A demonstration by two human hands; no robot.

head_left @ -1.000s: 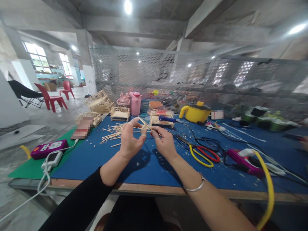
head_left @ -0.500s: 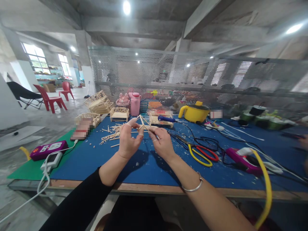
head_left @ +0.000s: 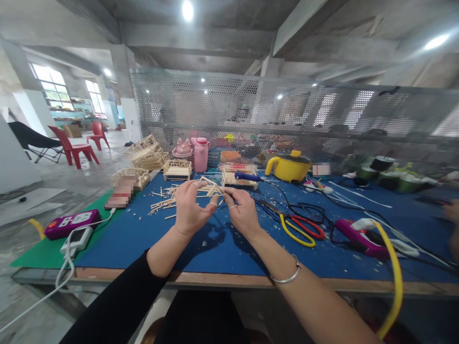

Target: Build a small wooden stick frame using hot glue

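My right hand point(head_left: 243, 212) pinches the near end of a small frame of thin wooden sticks point(head_left: 211, 185), held above the blue mat. Across from it, my left hand point(head_left: 191, 208) has its thumb and fingers apart around the frame's left side. Its index fingertip is close to the sticks; I cannot tell whether they touch. Loose wooden sticks point(head_left: 163, 206) lie in a scattered pile behind and left of my left hand. Beyond my hands, a blue-handled corded tool point(head_left: 247, 177) rests at a small wooden stick tray point(head_left: 229, 179).
Scissors with red and yellow handles point(head_left: 297, 231) lie right of my right hand, among black cords. Further right is a purple power strip point(head_left: 362, 241). A yellow pot point(head_left: 292, 168) and pink bottle point(head_left: 201, 155) stand at the back. A phone point(head_left: 122, 192) lies left. Another person's hand shows at the right edge.
My left thumb and fingers have spread apart from their pinch at the sticks. The stick frame has tipped lower and turned, staying in my right fingers.
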